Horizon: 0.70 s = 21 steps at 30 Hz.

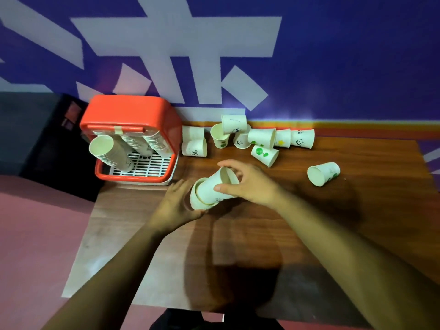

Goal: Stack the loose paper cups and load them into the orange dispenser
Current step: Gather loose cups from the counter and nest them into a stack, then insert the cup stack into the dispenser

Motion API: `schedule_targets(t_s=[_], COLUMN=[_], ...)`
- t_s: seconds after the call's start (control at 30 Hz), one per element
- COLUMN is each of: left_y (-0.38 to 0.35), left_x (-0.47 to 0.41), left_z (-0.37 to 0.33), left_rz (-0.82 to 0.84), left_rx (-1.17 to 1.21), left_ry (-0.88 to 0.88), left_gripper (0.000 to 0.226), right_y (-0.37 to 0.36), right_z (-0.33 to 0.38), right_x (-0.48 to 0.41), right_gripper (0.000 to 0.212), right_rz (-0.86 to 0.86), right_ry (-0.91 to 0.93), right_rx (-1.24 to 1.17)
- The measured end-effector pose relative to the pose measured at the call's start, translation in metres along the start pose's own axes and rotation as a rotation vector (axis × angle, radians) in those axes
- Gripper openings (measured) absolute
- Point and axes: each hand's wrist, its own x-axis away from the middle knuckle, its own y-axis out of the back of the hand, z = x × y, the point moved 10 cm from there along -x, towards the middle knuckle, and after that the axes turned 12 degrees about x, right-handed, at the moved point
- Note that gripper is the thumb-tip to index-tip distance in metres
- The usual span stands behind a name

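My right hand [247, 184] grips a white paper cup [213, 186], tilted, its base pushed into a short nested stack of cups [197, 198] held from the left by my left hand [176, 206], just above the wooden table [238, 246]. The orange dispenser [131, 120] stands at the table's far left corner with columns of stacked cups [112, 151] hanging inside over a white grille. Several loose cups [262, 138] lie and stand in a cluster by the far wall. One cup [322, 173] lies on its side alone at the right.
A purple wall with white shapes [214, 55] rises right behind the table. A dark unit [47, 139] stands left of the dispenser. Pink floor [35, 234] lies beyond the table's left edge.
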Motion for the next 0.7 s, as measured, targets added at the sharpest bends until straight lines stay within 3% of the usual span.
schedule_targets(t_s=[0.1, 0.27, 0.43, 0.47, 0.6, 0.7], left_y=[0.021, 0.063, 0.112, 0.124, 0.157, 0.166], left_x=[0.01, 0.034, 0.048, 0.049, 0.041, 0.03], left_z=[0.003, 0.039, 0.084, 0.091, 0.107, 0.117], left_rz=[0.032, -0.007, -0.109, -0.15, -0.19, -0.141], left_rx=[0.075, 0.365, 0.572, 0.618, 0.672, 0.631], left_ry=[-0.032, 0.168, 0.222, 0.223, 0.198, 0.145], left_gripper=[0.081, 0.079, 0.081, 0.081, 0.07, 0.063], right_y=[-0.029, -0.088, -0.141, -0.15, -0.175, -0.176], right_z=[0.031, 0.073, 0.083, 0.085, 0.098, 0.107], right_x=[-0.009, -0.028, -0.051, -0.057, -0.076, -0.097], right_gripper=[0.072, 0.049, 0.017, 0.017, 0.073, 0.076], right_rz=[-0.029, -0.012, 0.085, 0.104, 0.121, 0.027], right_ry=[-0.004, -0.022, -0.256, -0.252, -0.18, -0.156], right_rx=[0.03, -0.021, -0.672, -0.675, -0.504, -0.417])
